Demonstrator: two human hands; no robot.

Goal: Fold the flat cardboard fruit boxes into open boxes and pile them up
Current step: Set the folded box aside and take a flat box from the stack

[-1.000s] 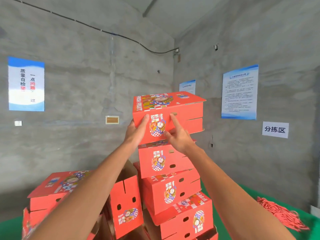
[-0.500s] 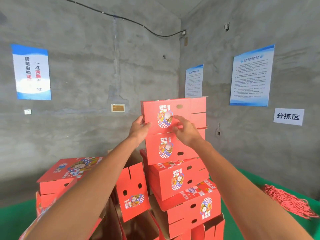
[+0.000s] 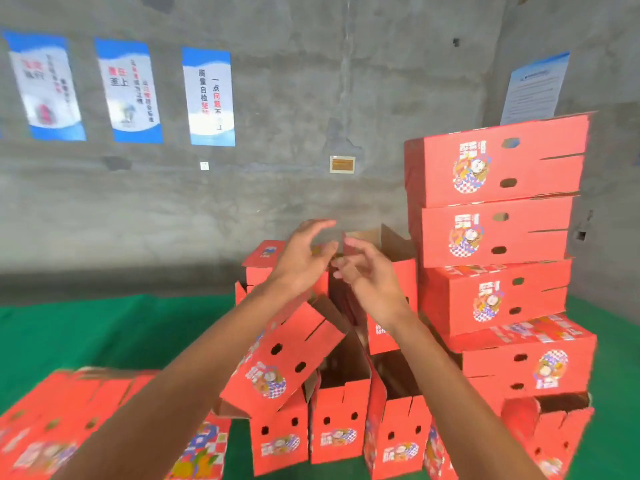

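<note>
Both hands are seen raised in mid-air with nothing held: the left hand has its fingers spread and loosely bent, the right hand has its fingers relaxed and slightly curled, and the two are close together without touching. The stack of folded boxes is found to the right of the hands, by the wall, with the top box set squarely on the one below, its long axis running left to right across the view. The flat boxes lie low at the left, on the green floor, well apart from both hands and nearer the left one; their long axis is judged to run roughly left to right, though blur makes this uncertain. More folded boxes are crowded below the forearms. A second ago the top box was gripped by both hands above the stack; half a second ago it was being settled onto it. It has since been released, and the view has swung left, towards the flat boxes.
</note>
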